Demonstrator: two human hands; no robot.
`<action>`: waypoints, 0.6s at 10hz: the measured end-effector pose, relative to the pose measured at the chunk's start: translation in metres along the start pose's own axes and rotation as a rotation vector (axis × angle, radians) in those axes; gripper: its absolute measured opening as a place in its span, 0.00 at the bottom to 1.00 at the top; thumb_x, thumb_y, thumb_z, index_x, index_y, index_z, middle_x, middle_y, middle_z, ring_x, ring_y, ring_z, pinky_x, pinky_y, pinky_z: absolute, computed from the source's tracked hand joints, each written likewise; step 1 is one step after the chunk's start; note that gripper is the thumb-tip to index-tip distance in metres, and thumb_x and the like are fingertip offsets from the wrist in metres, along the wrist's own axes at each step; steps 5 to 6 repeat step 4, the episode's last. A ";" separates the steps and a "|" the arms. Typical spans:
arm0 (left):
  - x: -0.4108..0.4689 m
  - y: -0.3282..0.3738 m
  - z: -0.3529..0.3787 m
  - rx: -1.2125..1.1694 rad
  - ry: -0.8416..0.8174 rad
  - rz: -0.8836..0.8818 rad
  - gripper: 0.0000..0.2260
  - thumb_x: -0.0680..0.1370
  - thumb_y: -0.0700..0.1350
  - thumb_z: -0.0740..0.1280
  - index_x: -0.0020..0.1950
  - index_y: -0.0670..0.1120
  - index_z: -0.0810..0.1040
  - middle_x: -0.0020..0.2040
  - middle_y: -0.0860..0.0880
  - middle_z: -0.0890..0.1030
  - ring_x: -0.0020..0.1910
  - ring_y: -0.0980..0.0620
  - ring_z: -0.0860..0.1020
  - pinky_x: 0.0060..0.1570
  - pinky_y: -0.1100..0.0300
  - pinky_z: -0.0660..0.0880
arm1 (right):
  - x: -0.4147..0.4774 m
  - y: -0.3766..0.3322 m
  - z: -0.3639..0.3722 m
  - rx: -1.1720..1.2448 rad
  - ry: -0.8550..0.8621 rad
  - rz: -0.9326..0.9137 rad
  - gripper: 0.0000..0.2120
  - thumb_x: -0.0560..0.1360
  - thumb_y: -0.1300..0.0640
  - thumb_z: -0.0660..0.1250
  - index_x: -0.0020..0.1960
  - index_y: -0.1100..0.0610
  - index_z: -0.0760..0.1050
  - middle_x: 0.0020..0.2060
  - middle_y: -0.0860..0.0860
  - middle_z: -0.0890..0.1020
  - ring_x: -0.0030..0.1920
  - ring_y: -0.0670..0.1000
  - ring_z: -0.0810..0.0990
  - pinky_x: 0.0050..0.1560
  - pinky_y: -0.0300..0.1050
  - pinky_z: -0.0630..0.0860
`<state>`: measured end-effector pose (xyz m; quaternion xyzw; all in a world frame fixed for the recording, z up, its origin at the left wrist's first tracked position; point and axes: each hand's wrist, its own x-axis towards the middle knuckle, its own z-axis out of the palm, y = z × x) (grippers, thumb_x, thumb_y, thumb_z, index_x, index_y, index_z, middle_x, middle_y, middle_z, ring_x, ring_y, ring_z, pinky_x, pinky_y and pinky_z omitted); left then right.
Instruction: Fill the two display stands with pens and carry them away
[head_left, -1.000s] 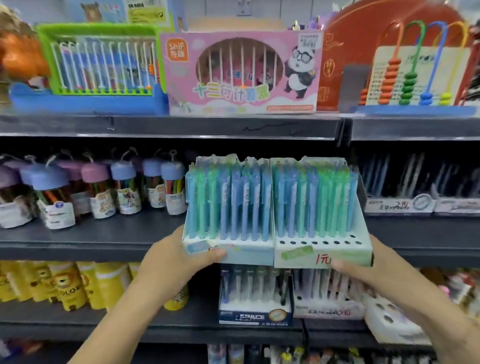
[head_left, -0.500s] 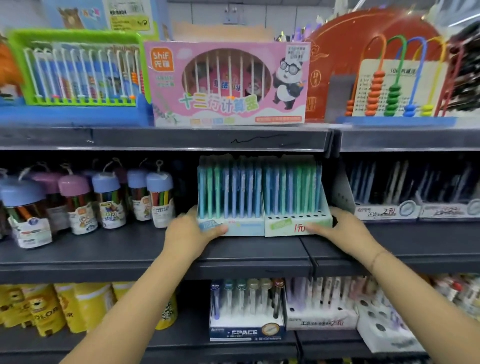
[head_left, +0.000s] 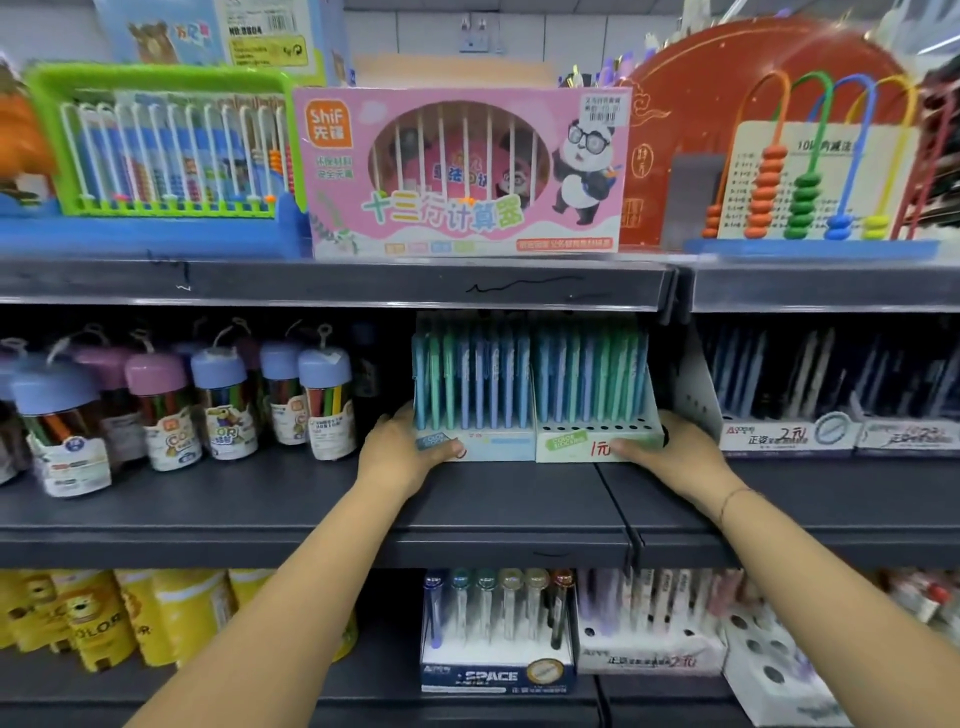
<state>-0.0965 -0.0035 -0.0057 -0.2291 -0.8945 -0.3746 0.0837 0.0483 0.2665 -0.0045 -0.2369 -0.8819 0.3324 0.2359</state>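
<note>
1. dark grey metal shelf (head_left: 519, 509) carries both stands, side by side and touching.
2. light blue cardboard display stand (head_left: 498, 448) and white and green cardboard display stand (head_left: 571, 446) hold upright blue and green plastic pens (head_left: 472, 374).
3. left hand (head_left: 400, 457) grips the blue stand at its left corner, thumb on the front.
4. right hand (head_left: 675, 460) grips the other stand at its right corner.

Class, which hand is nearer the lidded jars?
Left. The left hand holds a pen stand just right of the jars; the right hand holds the other stand, farther right.
</note>
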 end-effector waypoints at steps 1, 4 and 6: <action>0.000 0.001 -0.001 -0.030 0.000 -0.034 0.33 0.72 0.55 0.73 0.72 0.45 0.67 0.67 0.44 0.75 0.67 0.43 0.70 0.59 0.54 0.72 | 0.001 0.000 0.001 -0.008 -0.004 0.021 0.27 0.70 0.42 0.72 0.64 0.53 0.73 0.59 0.52 0.80 0.58 0.55 0.78 0.52 0.44 0.74; -0.023 -0.005 -0.015 -0.083 -0.041 -0.119 0.47 0.71 0.58 0.73 0.78 0.39 0.50 0.74 0.42 0.66 0.71 0.44 0.67 0.63 0.57 0.68 | -0.023 -0.006 -0.004 -0.196 0.014 -0.047 0.41 0.70 0.38 0.69 0.73 0.58 0.59 0.68 0.57 0.69 0.68 0.57 0.68 0.66 0.50 0.69; -0.023 -0.005 -0.015 -0.083 -0.041 -0.119 0.47 0.71 0.58 0.73 0.78 0.39 0.50 0.74 0.42 0.66 0.71 0.44 0.67 0.63 0.57 0.68 | -0.023 -0.006 -0.004 -0.196 0.014 -0.047 0.41 0.70 0.38 0.69 0.73 0.58 0.59 0.68 0.57 0.69 0.68 0.57 0.68 0.66 0.50 0.69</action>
